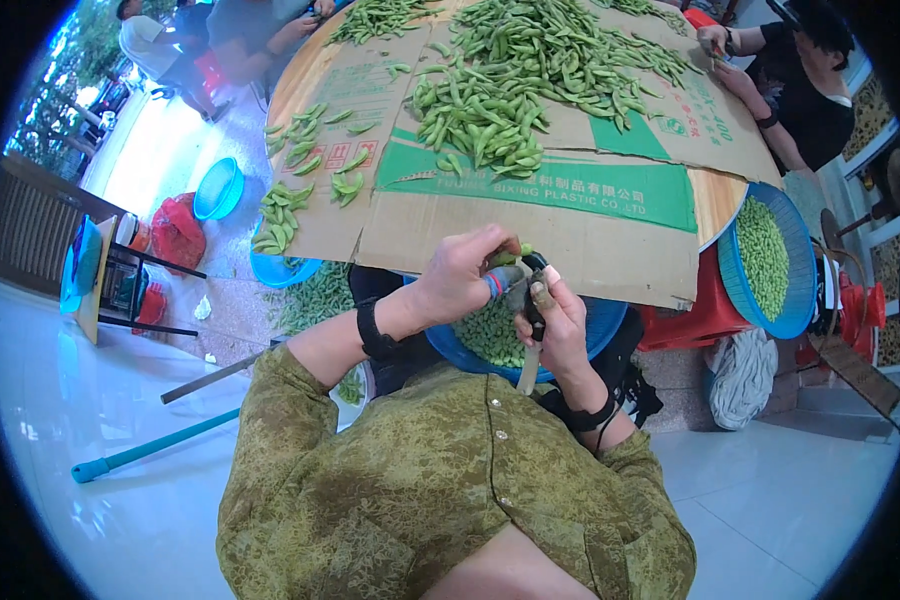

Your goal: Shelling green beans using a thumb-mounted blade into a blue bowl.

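Observation:
My left hand (460,272) is closed in a pinch on a green bean pod (505,257) just past the near edge of the cardboard. Tape or a cover wraps one of its fingertips. Close beside it, my right hand (560,322) is wrapped round a small black-handled tool (537,318), whose exact kind I cannot make out. The tool's upper end is near the pod. Beneath both hands, a blue basin (606,322) holds shelled green beans (490,335). A large heap of bean pods (530,75) covers the far part of the cardboard-topped table (440,235).
A blue basket (805,300) of shelled beans rests on a red stool (705,300) at right. Pods (315,300) lie on the floor at left, near a teal pole (160,447). Another person (800,90) handles pods across the table; others are at far left.

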Action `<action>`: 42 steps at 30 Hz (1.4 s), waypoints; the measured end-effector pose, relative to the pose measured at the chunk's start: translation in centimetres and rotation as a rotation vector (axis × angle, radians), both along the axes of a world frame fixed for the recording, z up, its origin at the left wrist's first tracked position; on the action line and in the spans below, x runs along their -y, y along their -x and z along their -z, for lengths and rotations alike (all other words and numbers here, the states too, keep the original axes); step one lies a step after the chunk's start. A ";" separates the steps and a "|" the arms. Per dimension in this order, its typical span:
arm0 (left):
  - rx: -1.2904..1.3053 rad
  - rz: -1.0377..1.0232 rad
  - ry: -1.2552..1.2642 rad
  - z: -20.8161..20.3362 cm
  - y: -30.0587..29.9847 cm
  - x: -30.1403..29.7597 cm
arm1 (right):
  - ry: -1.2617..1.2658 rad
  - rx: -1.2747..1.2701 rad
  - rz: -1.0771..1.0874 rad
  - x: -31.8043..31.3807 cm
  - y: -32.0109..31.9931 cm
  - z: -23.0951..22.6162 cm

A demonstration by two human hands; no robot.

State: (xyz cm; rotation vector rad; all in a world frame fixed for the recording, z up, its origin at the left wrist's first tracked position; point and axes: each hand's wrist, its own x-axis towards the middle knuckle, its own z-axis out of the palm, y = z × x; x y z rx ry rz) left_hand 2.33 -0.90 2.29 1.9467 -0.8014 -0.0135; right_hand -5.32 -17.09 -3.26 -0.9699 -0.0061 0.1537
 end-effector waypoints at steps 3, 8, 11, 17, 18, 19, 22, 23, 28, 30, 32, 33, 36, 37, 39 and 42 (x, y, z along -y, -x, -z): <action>0.203 0.006 0.008 0.4 -0.1 -0.1 | -0.038 -0.020 0.006 -0.3 0.1 -0.5; -0.198 -0.016 0.174 1.4 0.4 0.0 | 0.026 -0.005 0.046 -0.2 0.1 -0.2; -0.498 0.031 0.181 0.2 0.9 0.1 | 0.170 0.050 0.038 -0.1 0.2 -1.2; -0.717 0.037 0.167 0.6 1.2 -0.1 | 0.206 0.133 0.036 -0.2 0.4 -0.5; -0.716 0.037 0.166 0.6 1.4 0.0 | 0.206 0.134 0.036 -0.1 0.5 -0.3; -0.663 0.042 0.211 0.7 1.6 0.2 | 0.159 0.119 0.022 0.0 0.6 -0.1; -0.582 0.039 0.235 0.8 1.9 0.4 | 0.083 0.113 0.006 0.2 0.9 -0.3; -0.555 0.031 0.214 0.9 1.9 0.4 | 0.055 0.119 0.003 0.3 1.0 -0.5; -0.466 0.018 0.217 1.4 2.9 0.8 | 0.071 0.123 -0.001 0.5 1.3 -0.6; -0.424 0.005 0.243 1.5 3.1 0.8 | 0.039 0.111 -0.002 0.5 1.3 -0.7; -0.292 -0.039 0.134 1.4 3.2 0.7 | 0.005 0.090 0.005 0.5 1.3 -0.8; -0.291 -0.039 0.132 1.6 3.1 0.6 | 0.004 0.090 0.006 0.4 1.3 -0.7; -0.100 -0.059 0.050 2.0 3.0 0.5 | 0.059 0.044 0.061 0.1 1.4 -0.1; -0.280 -0.031 0.125 1.9 3.0 0.6 | 0.090 0.071 0.074 0.1 1.4 0.1; -0.461 -0.004 0.200 2.0 2.8 0.5 | 0.121 0.096 0.086 0.3 1.3 0.2; -0.992 0.051 0.390 2.3 1.8 0.0 | 0.100 0.119 0.052 0.6 1.1 0.3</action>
